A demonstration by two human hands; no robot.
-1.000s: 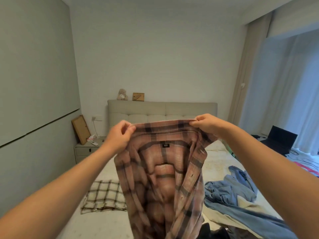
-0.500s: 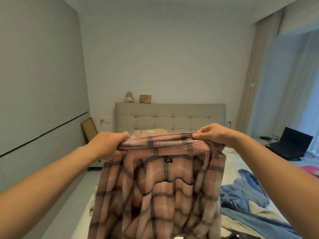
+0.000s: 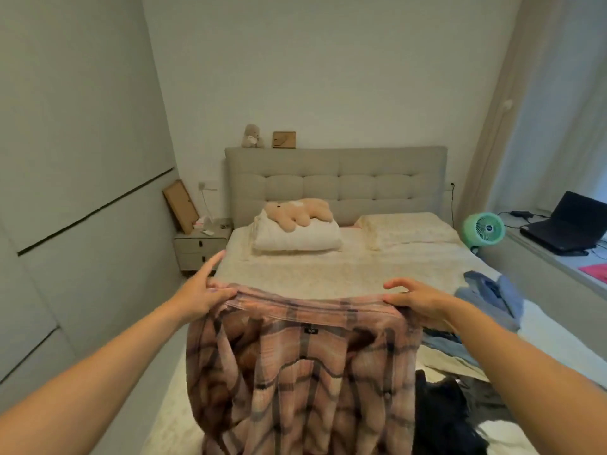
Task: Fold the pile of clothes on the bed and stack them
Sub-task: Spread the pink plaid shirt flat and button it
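Observation:
A pink plaid shirt [image 3: 305, 372] hangs in front of me over the near part of the bed [image 3: 328, 267], its inner label facing me. My left hand [image 3: 203, 290] pinches the shirt's top edge at the left, thumb on the fabric and index finger stretched forward. At the right end of that edge my right hand [image 3: 417, 298] holds the shirt, with its front fingers reaching forward. Unfolded clothes lie on the bed to the right: a blue denim garment [image 3: 492, 290], a beige cloth [image 3: 453, 362] and a black garment [image 3: 443, 418].
A pillow with a plush toy [image 3: 295, 213] and a second pillow [image 3: 404, 231] lie by the headboard. A nightstand [image 3: 200, 244] stands left of the bed. A green fan [image 3: 483, 228] and a laptop [image 3: 571, 224] sit on the ledge at the right.
Both hands have come down and moved apart, spreading the shirt's top edge wider and lower over the bed. The front fingers of both hands have straightened.

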